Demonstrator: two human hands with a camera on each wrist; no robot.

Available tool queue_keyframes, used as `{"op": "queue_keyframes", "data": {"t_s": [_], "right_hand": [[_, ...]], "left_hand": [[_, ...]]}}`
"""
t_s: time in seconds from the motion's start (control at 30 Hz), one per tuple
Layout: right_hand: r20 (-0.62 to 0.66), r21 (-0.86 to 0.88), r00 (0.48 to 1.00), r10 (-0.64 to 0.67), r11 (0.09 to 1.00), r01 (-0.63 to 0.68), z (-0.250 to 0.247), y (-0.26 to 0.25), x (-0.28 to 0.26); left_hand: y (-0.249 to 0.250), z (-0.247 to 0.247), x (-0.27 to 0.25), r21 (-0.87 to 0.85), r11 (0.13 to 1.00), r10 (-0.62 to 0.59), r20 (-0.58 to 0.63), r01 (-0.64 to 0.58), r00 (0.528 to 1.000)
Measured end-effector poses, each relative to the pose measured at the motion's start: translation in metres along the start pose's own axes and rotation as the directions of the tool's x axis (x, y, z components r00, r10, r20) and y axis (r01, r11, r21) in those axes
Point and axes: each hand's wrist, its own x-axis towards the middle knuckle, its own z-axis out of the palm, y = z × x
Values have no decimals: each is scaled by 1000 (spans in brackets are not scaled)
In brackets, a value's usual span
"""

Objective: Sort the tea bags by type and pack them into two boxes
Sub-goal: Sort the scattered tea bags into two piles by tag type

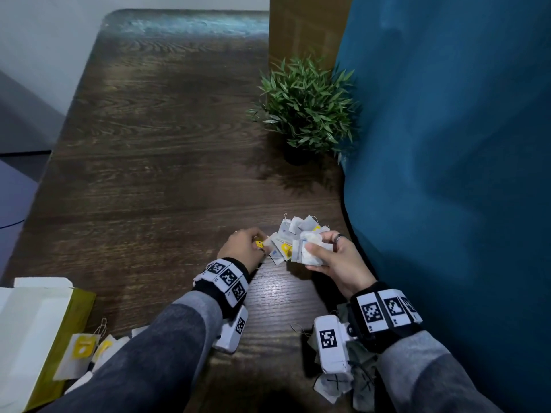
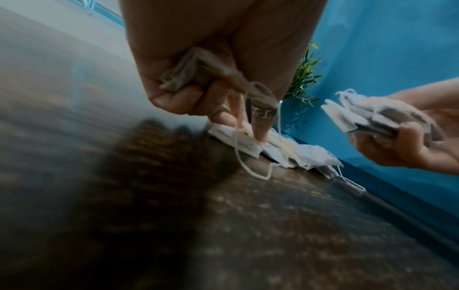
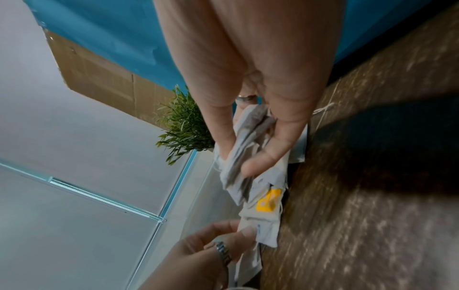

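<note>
A loose pile of white tea bags (image 1: 293, 234) with yellow and blue tags lies on the dark wooden table (image 1: 155, 150), near the blue curtain. My right hand (image 1: 325, 251) grips a stack of tea bags (image 3: 244, 157) between thumb and fingers, just above the pile. My left hand (image 1: 247, 247) holds a yellow-tagged tea bag (image 2: 186, 75) in its curled fingers while two fingertips (image 2: 258, 135) press on the pile's left side (image 2: 248, 145). An open yellow-green box (image 1: 32, 338) sits at the near left with yellow-tagged tea bags (image 1: 80, 353) beside it. Dark-tagged tea bags (image 1: 346, 380) lie under my right forearm.
A small potted plant (image 1: 307, 108) stands behind the pile. A blue curtain (image 1: 447, 174) hangs along the table's right edge, and a cardboard panel (image 1: 307, 28) stands at the back right. The table's left edge drops off to the floor.
</note>
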Motion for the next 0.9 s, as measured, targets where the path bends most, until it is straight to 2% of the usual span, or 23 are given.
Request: {"op": "queue_keyframes", "data": {"t_s": [0.17,0.3,0.37,0.43,0.53,0.6,0.7,0.8,0.87,0.9], "right_hand": [[14,5,1000,-2,1000,2,2,4,-3],[-30,-15,997,-75,997,75,4,9,0],[11,-35,991,-134,990,134,4,9,-1],[100,-15,984,-145,989,147,9,9,-4],[247,93,963,-110,992,89,20,9,-10],[304,124,948,-93,991,58,26,10,-14],[308,61,949,-66,997,50,27,7,-19],[276,52,959,-64,997,52,20,4,-21],[261,114,964,-52,993,23,17,1,-21],[253,161,966,-49,987,8,17,0,-22]], "left_hand": [[1,-5,-6,16,997,74,-103,-73,992],[-1,-17,-18,-12,981,187,-182,-192,965],[-5,-24,-22,-95,967,213,-201,-235,956],[-7,-30,-28,-285,934,167,-181,-214,969],[-2,-37,-38,-613,774,133,-90,-160,987],[5,-39,-42,-695,708,176,-5,-130,984],[15,-39,-45,-699,706,245,90,-115,965],[13,-36,-39,-731,680,132,184,46,974],[6,-34,-36,-674,721,103,333,160,937],[3,-32,-36,-620,762,119,415,185,902]]}}
